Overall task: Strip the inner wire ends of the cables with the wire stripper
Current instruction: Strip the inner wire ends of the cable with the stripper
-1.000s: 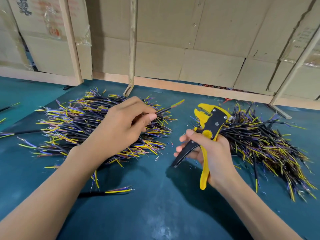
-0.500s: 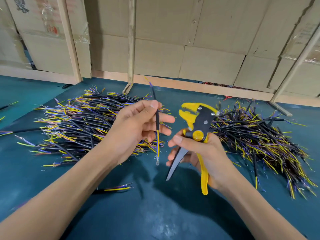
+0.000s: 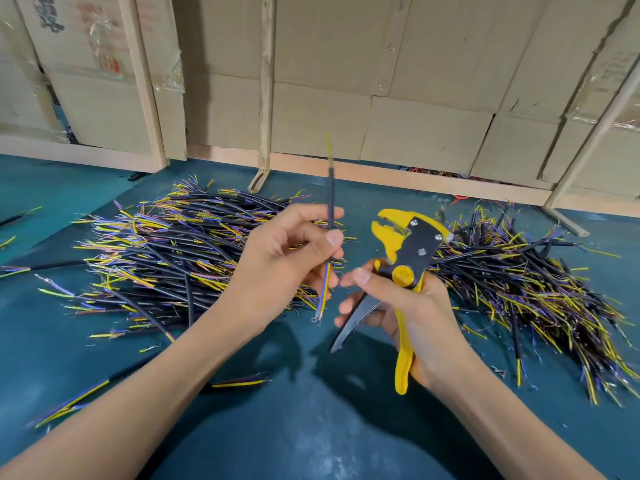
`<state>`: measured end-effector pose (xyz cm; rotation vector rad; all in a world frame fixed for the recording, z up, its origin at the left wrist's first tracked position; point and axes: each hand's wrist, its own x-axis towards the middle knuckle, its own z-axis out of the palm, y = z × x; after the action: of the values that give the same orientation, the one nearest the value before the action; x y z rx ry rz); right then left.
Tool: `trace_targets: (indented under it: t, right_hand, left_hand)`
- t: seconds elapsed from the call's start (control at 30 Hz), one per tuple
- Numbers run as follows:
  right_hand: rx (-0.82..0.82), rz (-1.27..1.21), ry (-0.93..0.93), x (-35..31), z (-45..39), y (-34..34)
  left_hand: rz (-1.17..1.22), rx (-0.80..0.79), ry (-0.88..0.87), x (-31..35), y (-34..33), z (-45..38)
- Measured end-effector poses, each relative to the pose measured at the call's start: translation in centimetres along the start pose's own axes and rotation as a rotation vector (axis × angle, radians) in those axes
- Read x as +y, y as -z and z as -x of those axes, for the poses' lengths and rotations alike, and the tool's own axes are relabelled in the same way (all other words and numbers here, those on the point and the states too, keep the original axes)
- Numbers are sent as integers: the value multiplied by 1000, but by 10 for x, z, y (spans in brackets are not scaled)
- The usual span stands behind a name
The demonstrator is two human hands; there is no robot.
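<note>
Above the table [image 3: 311,427], my left hand [image 3: 287,265]: pinches one cable [image 3: 331,202] upright.
My right hand [image 3: 412,306]: grips the wire stripper [image 3: 407,261], handles apart, beside the cable.
Piles: cables either side.

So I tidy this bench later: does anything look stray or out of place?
Yes. A few loose cables lie on the green mat apart from the left pile and right pile, and small wire scraps are scattered near the right pile.
</note>
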<state>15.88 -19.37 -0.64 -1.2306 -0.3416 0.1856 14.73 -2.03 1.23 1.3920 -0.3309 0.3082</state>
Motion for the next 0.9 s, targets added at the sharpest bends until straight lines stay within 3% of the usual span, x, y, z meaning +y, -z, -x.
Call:
trace_targets:
  t: [0.17,0.27,0.77,0.9]
  right_hand:
    - [135,-19,163,-11,-4,9]
    - [178,-64,207,-18,-6,16]
    - [178,-40,251,-26,-5,19]
    - [138,40,247,-19,-4,17]
  left_hand:
    - [-126,-259,106,-3,1,9]
    - [-156,-325,154,-5,-2,11]
    - [-150,-414,210,-2,-4,14]
    - [-50,-337,235,-5,-13,13]
